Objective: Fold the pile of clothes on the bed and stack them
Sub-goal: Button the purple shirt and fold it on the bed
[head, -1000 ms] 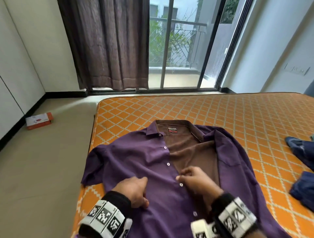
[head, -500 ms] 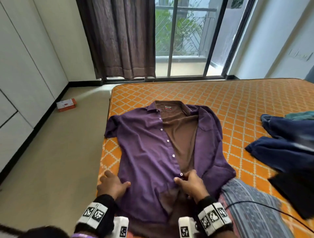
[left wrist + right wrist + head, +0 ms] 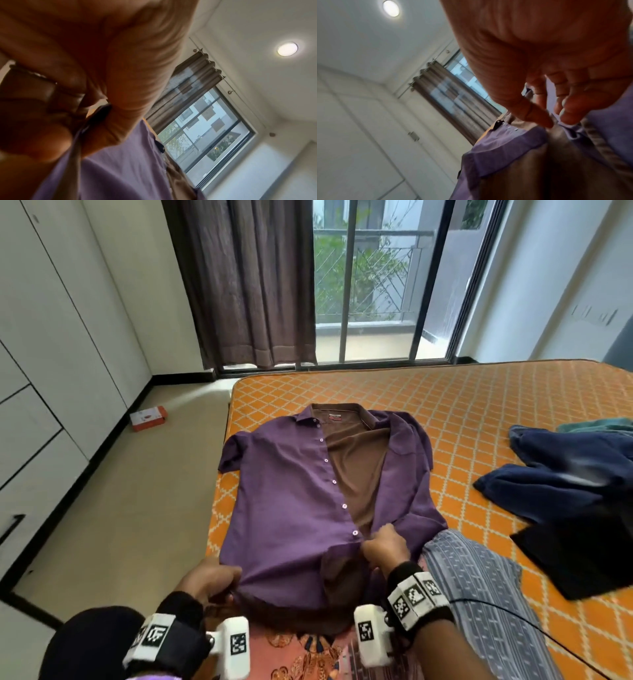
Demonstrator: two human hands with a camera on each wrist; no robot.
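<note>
A purple button shirt [image 3: 291,508] with a brown inside lies spread, collar away from me, on the orange patterned bed [image 3: 479,412]. My left hand [image 3: 209,578] grips the shirt's near left hem corner; in the left wrist view the purple cloth [image 3: 123,162] is pinched between thumb and fingers. My right hand [image 3: 385,547] pinches the right front panel's edge near the lowest button; the right wrist view shows thumb and fingers [image 3: 568,116] closing on the purple fabric [image 3: 501,148]. A heap of dark blue clothes [image 3: 561,474] and a black garment [image 3: 582,556] lie to the right.
A grey striped cloth [image 3: 479,587] lies right of my right wrist, with a thin black cable across it. The bed's left edge drops to a beige floor with a small orange box [image 3: 149,417]. White wardrobes stand at left; curtain and window behind.
Both hands slid down the shirt from its middle to the hem. The left hand went from resting flat to gripping the hem corner. My view pulled back, showing the clothes at right.
</note>
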